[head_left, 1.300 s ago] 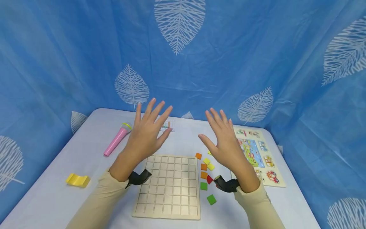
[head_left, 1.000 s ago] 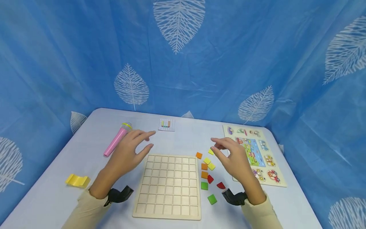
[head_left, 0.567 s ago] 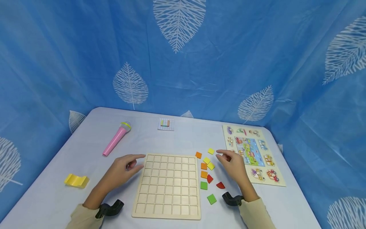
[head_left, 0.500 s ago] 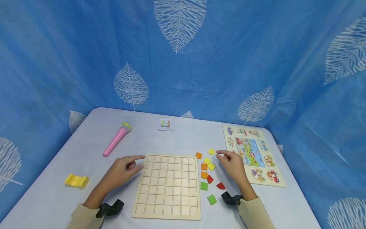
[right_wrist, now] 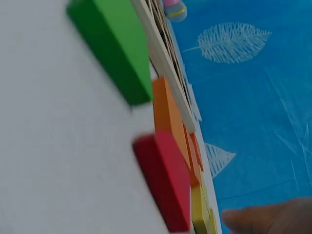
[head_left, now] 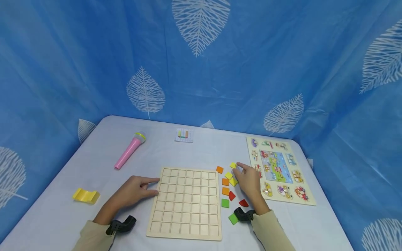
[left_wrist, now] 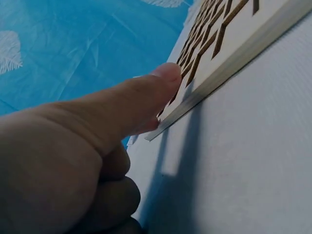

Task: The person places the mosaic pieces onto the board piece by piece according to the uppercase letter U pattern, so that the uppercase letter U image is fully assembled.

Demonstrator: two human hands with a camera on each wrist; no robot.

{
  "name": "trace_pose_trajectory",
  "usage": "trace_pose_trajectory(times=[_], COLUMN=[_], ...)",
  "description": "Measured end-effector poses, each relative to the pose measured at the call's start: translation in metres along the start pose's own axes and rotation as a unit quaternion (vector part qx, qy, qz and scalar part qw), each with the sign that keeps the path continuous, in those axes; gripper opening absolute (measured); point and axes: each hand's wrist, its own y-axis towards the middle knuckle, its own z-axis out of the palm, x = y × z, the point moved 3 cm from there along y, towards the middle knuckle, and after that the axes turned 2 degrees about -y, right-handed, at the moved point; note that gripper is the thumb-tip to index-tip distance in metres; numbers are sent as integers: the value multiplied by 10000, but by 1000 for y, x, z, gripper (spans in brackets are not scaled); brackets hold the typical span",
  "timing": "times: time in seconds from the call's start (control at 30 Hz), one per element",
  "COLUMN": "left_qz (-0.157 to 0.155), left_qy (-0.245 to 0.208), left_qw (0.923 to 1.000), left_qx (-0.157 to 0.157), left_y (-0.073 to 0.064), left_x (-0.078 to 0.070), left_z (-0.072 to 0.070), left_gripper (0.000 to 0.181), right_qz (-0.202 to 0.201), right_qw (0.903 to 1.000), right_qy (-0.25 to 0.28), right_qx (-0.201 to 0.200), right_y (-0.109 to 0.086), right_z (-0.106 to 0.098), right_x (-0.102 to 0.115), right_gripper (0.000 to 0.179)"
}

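A wooden grid board [head_left: 185,205] lies on the white table. At its left edge, the index finger and thumb of my left hand [head_left: 130,191] extend to the rim, and the left wrist view has the thumb [left_wrist: 141,92] overlapping the board's edge. My right hand [head_left: 249,179] is beside the farthest yellow tile [head_left: 232,165], thumb and index finger spread apart. In the right wrist view only a fingertip [right_wrist: 243,219] shows, near the yellow tiles. Between board and right hand lie orange tiles [head_left: 225,182], more yellow tiles [head_left: 233,181], a red piece [head_left: 232,196] and a green tile [head_left: 225,203].
A pink toy microphone [head_left: 128,152] and a yellow wavy block [head_left: 86,196] lie at left. A small pattern card [head_left: 184,135] is at the back. A picture puzzle board [head_left: 306,184] stands at right. Another green tile [head_left: 233,219] and red quarter-round piece [head_left: 243,203] lie near the right wrist.
Both hands came down from a raised, spread pose to the table. Since half a second ago, the left has shifted slightly along the board's edge and the right has moved left to the far yellow tile.
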Motion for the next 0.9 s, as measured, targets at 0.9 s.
trace_pose_trajectory(times=[0.9], left_qz=[-163], left_qy=[284], left_qw=[9994], left_qx=[62], left_y=[2], left_x=[1], left_z=[2], left_gripper=[56], right_qz=[-186], right_qw=[9985], right_qy=[-459], right_qx=[-219], right_y=[2], right_z=[9], right_x=[3], right_gripper=[31])
